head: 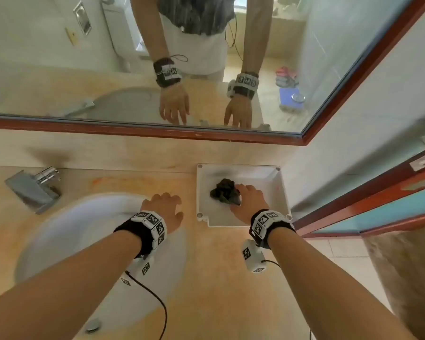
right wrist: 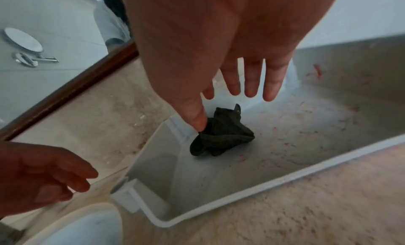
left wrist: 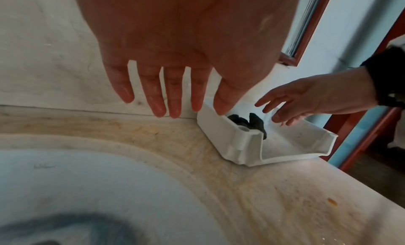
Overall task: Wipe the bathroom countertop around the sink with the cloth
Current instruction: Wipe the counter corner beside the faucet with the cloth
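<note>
A crumpled dark cloth [head: 225, 191] [left wrist: 255, 123] [right wrist: 223, 136] lies in a shallow white tray [head: 238, 166] [left wrist: 221, 136] [right wrist: 241, 195] on the beige stone countertop [head: 206, 266], right of the sink [head: 84, 229]. My right hand [head: 247, 193] [right wrist: 221, 99] hovers over the tray with straight, spread fingers. Its thumb tip touches the cloth's left edge, and nothing is gripped. My left hand [head: 166, 204] [left wrist: 192, 106] is held flat with straight fingers above the counter, between the sink rim and the tray, holding nothing.
A chrome faucet [head: 35, 187] stands at the back left of the sink. A mirror with a red-brown frame [head: 157, 131] runs along the back wall. A red door frame [head: 366, 204] borders the counter's right end. Orange-brown stains mark the countertop.
</note>
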A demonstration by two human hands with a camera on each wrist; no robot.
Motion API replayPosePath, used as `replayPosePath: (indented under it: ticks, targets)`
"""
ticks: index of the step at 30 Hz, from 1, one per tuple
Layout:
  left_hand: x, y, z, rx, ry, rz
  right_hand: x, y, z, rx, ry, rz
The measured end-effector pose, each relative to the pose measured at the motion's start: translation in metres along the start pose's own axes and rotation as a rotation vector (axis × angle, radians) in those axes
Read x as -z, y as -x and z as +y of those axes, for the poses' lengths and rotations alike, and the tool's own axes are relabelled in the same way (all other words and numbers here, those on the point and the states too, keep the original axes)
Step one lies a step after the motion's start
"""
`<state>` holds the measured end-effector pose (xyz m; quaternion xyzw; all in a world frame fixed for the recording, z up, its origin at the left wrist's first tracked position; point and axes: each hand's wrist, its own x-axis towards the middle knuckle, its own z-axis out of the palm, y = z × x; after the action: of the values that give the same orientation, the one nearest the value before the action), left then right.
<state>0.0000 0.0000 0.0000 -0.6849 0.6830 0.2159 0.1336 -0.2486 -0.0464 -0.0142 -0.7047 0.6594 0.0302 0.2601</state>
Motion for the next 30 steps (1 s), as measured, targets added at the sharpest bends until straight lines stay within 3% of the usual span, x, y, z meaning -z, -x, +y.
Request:
replayPosePath:
  ticks: [6, 14, 21, 30]
  targets:
    - [-0.021, -0.01, 0.008, 0.057, 0.006, -0.049, -0.025, -0.028, 0.003, 0.019, 0.209, -0.113]
    - [-0.03, -0.01, 0.009, 0.094, 0.062, -0.071, -0.041, -0.044, 0.01, 0.064, 0.073, -0.017]
    - [-0.023, 0.007, 0.003, 0.12, 0.157, -0.028, -0.01, -0.037, 0.002, 0.05, -0.154, 0.104]
    - [0.025, 0.054, -0.023, 0.186, 0.179, 0.114, 0.061, 0.004, -0.045, 0.306, -0.289, 0.262]
